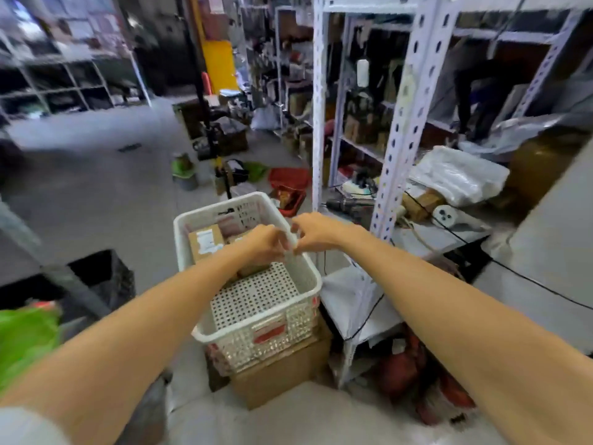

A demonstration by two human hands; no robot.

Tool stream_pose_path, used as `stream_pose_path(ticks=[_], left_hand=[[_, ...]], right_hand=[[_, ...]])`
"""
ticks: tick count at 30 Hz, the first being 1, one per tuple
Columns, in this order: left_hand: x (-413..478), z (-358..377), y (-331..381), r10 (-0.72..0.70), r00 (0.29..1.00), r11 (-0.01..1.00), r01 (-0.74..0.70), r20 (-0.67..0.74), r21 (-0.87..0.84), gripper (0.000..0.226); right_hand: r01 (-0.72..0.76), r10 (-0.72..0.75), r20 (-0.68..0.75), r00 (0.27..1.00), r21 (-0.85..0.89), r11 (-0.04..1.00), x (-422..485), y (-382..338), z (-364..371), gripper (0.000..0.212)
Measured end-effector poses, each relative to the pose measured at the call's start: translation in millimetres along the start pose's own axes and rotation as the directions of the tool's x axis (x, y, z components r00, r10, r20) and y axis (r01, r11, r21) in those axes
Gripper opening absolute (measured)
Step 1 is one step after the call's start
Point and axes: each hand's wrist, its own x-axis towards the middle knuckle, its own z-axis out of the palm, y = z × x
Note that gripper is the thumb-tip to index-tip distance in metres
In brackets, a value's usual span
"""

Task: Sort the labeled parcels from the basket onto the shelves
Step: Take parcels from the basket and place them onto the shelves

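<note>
Left hand (264,244) and right hand (313,231) meet, fingers curled, grip unclear, over white basket (272,343); labelled parcels (205,244) remain inside.

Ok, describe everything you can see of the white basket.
White plastic basket, rectangular, rounded rim, perforated walls and floor, red labels on the near wall. It sits on a cardboard box beside the shelf. Labeled brown parcels lie at its far end; the near floor is bare. The left hand and right hand meet over its right rim; contact unclear.
</note>
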Motion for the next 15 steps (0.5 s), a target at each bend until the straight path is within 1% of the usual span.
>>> stream_pose_path(ticks=[3,7,10,13,15], left_hand=[[-14,-9,-51,-0.137,0.99,0.991,0.136,-0.045,-0.018,0.027],[-14,-16,-114,-0.234,0.97,0.971,0.231,-0.063,-0.056,0.027],[3,-20,-153,-0.319,0.946,0.947,0.314,-0.058,-0.072,0.029],[26,-23,-190,-0.374,0.924,0.926,0.369,-0.073,-0.08,0.032],[42,-22,-217,-0.424,0.905,0.905,0.422,-0.034,-0.053,0.033]], right_hand=[[0.05,-0.048,0.05,0.998,-0.038,0.998,40,-29,14,0.047],[0.12,-0.112,0.1,0.989,-0.071,0.99,98,-51,24,0.051],[0.144,-0.129,0.138,0.982,-0.102,0.984,147,-54,26,0.056],[0.168,-0.155,0.146,0.977,-0.079,0.983,201,-53,24,0.053],[0.182,-0.17,0.174,0.97,-0.057,0.982,237,-53,22,0.049]])
